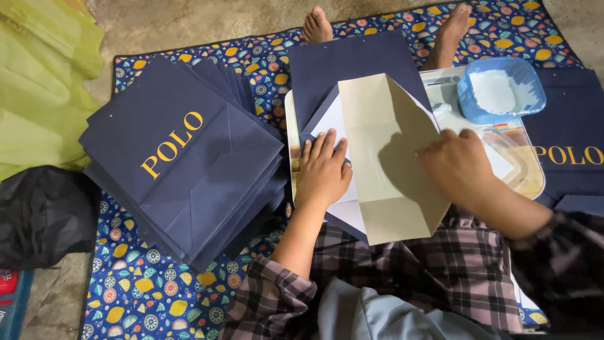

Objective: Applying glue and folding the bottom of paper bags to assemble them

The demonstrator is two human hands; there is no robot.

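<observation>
The left hand [322,169] lay flat on a navy paper bag [352,69], fingers spread, beside a cream card insert [384,157] that the right hand [458,165] pressed down. A stack of finished navy bags [182,164] sat to the left on the patterned mat [145,296]. A blue bowl [500,91] stood far right.

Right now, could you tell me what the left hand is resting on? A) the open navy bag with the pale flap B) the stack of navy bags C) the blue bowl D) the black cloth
A: the left hand lies flat on the open navy bag, beside its pale flap.
</observation>
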